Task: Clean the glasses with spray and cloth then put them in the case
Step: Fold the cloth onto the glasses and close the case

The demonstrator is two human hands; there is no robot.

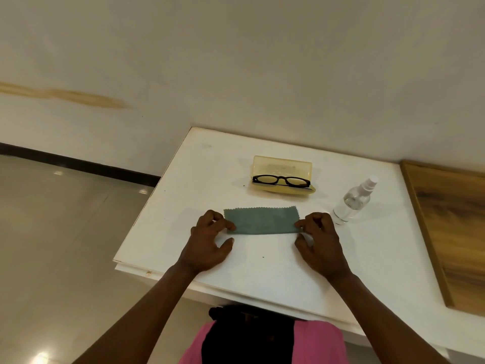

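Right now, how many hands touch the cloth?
2. Left hand pinches the left end of the cloth; right hand pinches its right end.

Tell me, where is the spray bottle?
The spray bottle stands on the white table, on the right side of the head view, just beyond the right hand and right of the cloth.

Illumination is soft, even and moderately dim, with a warm cast. Small specular glare patches appear on the glossy beige tiled floor [60, 227] at 8 and 9 o'clock. The white rectangular tabletop [262, 271] is evenly lit; shadows under both hands are faint and diffuse. Wide-angle distortion bends the straight table edges and the black skirting strip [78, 164] toward the frame borders. Overall sharpness is soft, with slight compression smearing.
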